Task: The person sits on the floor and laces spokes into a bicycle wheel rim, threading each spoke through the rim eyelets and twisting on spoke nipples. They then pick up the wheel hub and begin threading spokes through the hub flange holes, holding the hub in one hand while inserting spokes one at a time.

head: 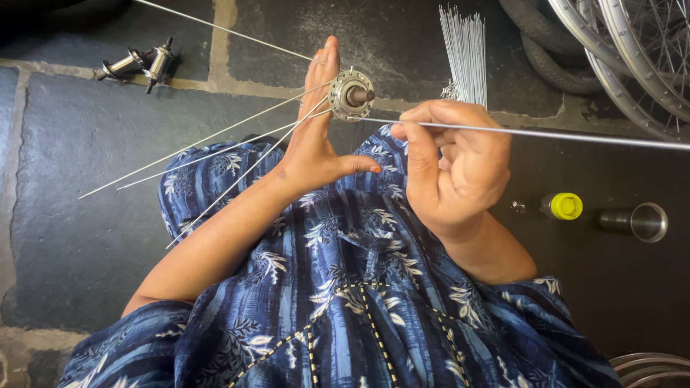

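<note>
Hub (351,94), a small metal wheel hub with a flanged rim and protruding axle, is being held up above the lap, over a blue patterned garment (338,287), by the left hand (313,136), whose grip is being kept as a flat, mostly open palm behind the hub with the fingers extended upward, so how firmly it is clasped cannot be fully told. Several thin spokes (215,147) are already being carried in the flange, fanning out to the left. A further spoke (546,134) is being pinched in the closed grip of the right hand (453,169), its tip being brought to the flange. Judging by this, the lacing step is being worked through; a steady alignment of the tip with a free hole is being called for. A bundle of loose spokes (466,54) is standing on the stone floor (79,165), with spare hubs (140,63), a yellow-capped bottle (564,206), a steel cup (643,220) and wheel rims (632,50) nearby
</note>
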`<state>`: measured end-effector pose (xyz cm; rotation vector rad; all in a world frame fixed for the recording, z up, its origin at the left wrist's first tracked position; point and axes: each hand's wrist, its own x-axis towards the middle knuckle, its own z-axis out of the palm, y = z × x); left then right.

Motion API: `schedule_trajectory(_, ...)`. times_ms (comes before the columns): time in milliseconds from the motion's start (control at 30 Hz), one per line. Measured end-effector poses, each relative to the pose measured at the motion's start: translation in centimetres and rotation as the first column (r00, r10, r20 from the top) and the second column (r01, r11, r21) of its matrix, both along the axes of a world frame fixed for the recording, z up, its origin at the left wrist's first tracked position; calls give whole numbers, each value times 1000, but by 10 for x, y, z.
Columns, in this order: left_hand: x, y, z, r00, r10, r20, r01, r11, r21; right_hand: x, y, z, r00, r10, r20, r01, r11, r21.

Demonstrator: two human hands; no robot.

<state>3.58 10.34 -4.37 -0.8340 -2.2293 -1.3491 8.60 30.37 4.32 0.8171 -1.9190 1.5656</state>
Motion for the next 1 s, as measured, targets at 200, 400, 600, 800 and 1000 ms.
schedule_trajectory(200,0,0,1,999,-30,29,30,999,-12,-4,-2,2,1000,6,31,-6,1000,-24)
schedule_trajectory(400,1,0,0,999,-32,40,33,999,-27,-5,-4,4,996,-42,74,38,997,65)
schedule_trajectory(600,1,2,-2,998,-63,33,63,998,-10,-18,-12,5,990,-83,117,51,964,259)
schedule_trajectory(800,0,-1,-4,997,-56,51,56,998,-2,-19,-5,9,988,-85,126,46,958,284)
schedule_trajectory(1000,1,1,-1,996,-69,52,70,998,-5,-19,-1,11,990,-87,107,56,963,264)
